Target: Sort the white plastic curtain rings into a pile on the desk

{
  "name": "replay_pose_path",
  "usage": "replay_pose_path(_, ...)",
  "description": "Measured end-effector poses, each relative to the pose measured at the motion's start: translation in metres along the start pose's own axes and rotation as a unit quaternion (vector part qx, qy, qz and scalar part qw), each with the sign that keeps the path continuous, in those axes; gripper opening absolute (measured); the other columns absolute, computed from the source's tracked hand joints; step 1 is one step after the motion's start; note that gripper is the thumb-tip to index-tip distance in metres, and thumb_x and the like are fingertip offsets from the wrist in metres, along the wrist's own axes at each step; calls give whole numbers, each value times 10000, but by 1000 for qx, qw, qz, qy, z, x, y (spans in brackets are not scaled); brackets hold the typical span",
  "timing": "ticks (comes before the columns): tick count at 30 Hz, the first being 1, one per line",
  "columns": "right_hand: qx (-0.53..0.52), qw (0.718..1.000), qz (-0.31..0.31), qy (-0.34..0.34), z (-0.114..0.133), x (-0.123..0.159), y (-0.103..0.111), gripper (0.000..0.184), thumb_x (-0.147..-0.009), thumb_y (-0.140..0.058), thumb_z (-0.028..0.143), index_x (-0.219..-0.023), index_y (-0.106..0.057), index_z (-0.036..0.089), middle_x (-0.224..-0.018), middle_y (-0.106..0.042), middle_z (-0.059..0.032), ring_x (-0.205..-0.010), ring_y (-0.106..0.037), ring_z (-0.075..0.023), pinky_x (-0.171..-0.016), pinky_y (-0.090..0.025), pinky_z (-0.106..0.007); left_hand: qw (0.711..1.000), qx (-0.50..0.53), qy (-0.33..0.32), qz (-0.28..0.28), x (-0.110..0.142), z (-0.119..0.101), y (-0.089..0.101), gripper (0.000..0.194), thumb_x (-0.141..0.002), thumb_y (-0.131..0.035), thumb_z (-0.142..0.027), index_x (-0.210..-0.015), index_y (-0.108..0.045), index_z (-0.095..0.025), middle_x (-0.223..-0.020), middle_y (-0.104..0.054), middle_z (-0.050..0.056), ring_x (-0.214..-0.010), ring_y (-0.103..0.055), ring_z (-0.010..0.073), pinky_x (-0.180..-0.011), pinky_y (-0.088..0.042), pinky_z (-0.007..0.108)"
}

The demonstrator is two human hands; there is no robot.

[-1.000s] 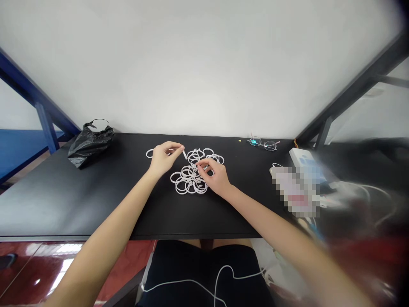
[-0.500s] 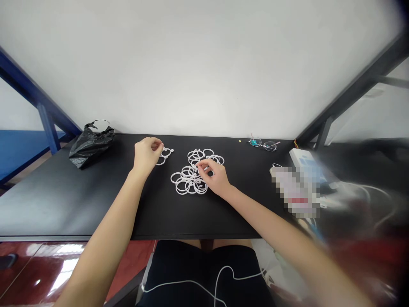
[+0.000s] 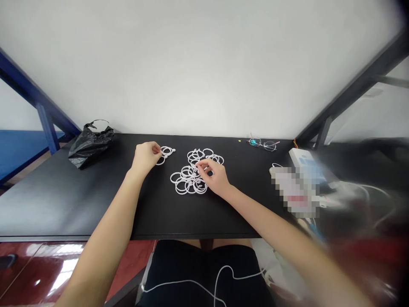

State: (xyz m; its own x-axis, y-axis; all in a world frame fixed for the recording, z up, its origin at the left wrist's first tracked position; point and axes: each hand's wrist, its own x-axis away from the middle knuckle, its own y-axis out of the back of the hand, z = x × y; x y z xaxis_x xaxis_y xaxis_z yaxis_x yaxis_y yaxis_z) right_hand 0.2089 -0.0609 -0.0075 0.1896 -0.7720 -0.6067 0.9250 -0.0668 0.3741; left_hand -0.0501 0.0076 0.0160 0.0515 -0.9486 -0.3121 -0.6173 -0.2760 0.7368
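**Pinching on both sides**

My left hand is curled, its fingertips pressed together on a small linked cluster of white plastic rings. The cluster lies left of centre, toward the far edge of the matte black table. My right hand is pinching down into a larger tangle of white plastic rings, thumb and forefinger together, other fingers curled beside them. The hand hides exactly which ring it has. That tangle sits near the middle of the table, just beside the small cluster but not touching it.

A crumpled black plastic bag sits near the far left corner of the table. Right of centre, by the far edge, lie thin wire-rimmed glasses. Near the right end is a white rectangular device, partly covered by a pixelated patch that hides whatever lies there.

Below the near edge, a thin white cable runs across my black shorts. A white wall rises behind the table, with a blue metal frame at the left.
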Motion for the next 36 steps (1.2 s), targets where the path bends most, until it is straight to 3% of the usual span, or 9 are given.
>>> replay_pose_path(5, -1, 1000, -2, -1, -1, 0, 0, 106, -901, -546, 266, -876, -636, 216, -827, -683, -28, -696, -636, -132, -576, -542, -242, 1000, -11, 3, -11, 0, -1, 2, 69, -619, -672, -213, -604, -605, -213, -626, -663, 35, -646, -646, 226, -677, -472, 329)
replay_pose_path(15, -4, 1000, 0, 0, 0, 0, 0, 96, -893, -553, 247, -877, -641, 213, -823, -681, -26, -699, -638, -133, -578, -540, -239, 998, -50, 31, -13, 1, 2, 3, 97, -626, -684, -185, -702, -634, -219, -744, -703, 52, -748, -667, 267, -720, -470, 351)
replay_pose_path(18, -1, 1000, 0, 4, -2, 0, 0, 99, -895, -549, 245, -881, -641, 211, -823, -682, -25, -692, -636, -130, -575, -540, -235, 999, -36, -6, -20, 2, -8, 2, 109, -651, -699, -229, -747, -652, -208, -800, -710, 66, -774, -661, 261, -737, -472, 344)
replay_pose_path(20, 3, 1000, -1, 11, -2, 0, 0, 99, -894, -547, 238, -886, -641, 209, -823, -684, -24, -688, -634, -125, -569, -537, -229, 998, 13, -62, 13, 6, -18, 0, 144, -694, -688, -284, -803, -666, -193, -839, -715, 63, -753, -653, 220, -730, -480, 315)
replay_pose_path(24, 5, 1000, -2, 11, -2, 0, 0, 96, -889, -550, 223, -892, -644, 204, -824, -687, -25, -684, -630, -120, -571, -536, -224, 961, 103, -140, 216, 15, -38, -10, 254, -773, -632, -369, -918, -675, -165, -803, -706, 41, -626, -608, 143, -601, -471, 248)
replay_pose_path(26, 6, 1000, -1, 11, -2, 0, 0, 99, -888, -549, 220, -896, -646, 203, -823, -689, -27, -683, -632, -122, -573, -538, -228, 944, 98, -154, 275, 19, -42, -17, 257, -787, -614, -373, -911, -669, -154, -742, -687, 28, -572, -579, 124, -563, -454, 235)
replay_pose_path(31, 5, 1000, 1, 9, -2, 0, -1, 103, -884, -548, 209, -899, -649, 207, -828, -695, -27, -675, -639, -122, -569, -541, -233, 945, 46, -175, 271, 21, -40, -26, 194, -785, -579, -304, -877, -665, -157, -688, -661, 8, -571, -571, 121, -584, -445, 236)
replay_pose_path(36, 5, 1000, -1, 15, -4, 0, -1, 98, -884, -546, 203, -894, -643, 207, -829, -692, -24, -681, -641, -120, -569, -544, -228, 945, 68, -167, 274, 21, -39, -26, 211, -785, -559, -273, -932, -665, -164, -696, -678, 6, -589, -591, 127, -597, -458, 234)
